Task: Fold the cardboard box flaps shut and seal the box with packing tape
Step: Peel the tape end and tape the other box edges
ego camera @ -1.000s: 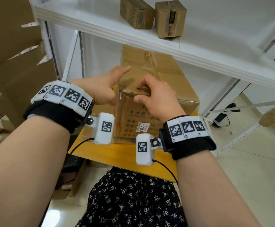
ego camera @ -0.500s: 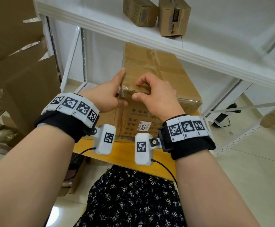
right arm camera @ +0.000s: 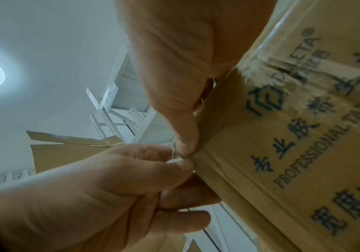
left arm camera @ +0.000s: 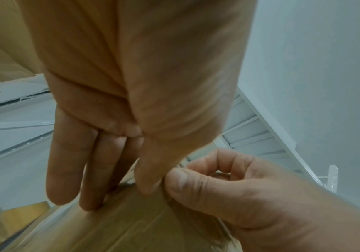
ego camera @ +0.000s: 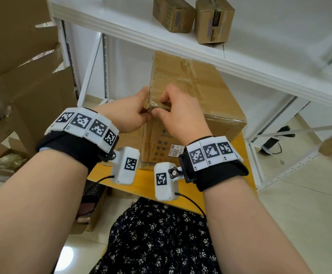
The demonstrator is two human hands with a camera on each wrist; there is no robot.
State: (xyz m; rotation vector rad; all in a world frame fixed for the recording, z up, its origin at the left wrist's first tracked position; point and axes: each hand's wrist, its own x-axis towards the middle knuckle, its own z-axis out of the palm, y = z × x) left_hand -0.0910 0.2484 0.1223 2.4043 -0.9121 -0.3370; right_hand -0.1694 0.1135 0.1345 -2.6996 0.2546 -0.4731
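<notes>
A closed brown cardboard box [ego camera: 200, 99] with glossy clear tape across its top stands on a yellow wooden table [ego camera: 145, 184]. Both hands meet at its near left top corner. My left hand [ego camera: 129, 113] lies along the box's left side with straight fingers [left arm camera: 92, 179], its thumb pressed to the corner. My right hand [ego camera: 173, 111] has its fingers curled on the top edge and its thumb on the printed front face [right arm camera: 304, 136], pinching that corner. A small crumpled bit of clear tape [right arm camera: 173, 148] shows between the two thumbs. No tape roll is in view.
A white metal shelf [ego camera: 181, 46] hangs low over the box's far end and carries two small cartons [ego camera: 173, 12]. Flattened cardboard [ego camera: 22, 76] leans at the left. The table's near edge sits just above my lap. Tiled floor lies to the right.
My left hand has slid from over the box's top corner down to its left side. Both thumbs have drawn together at the corner. The right hand has stayed on the top edge.
</notes>
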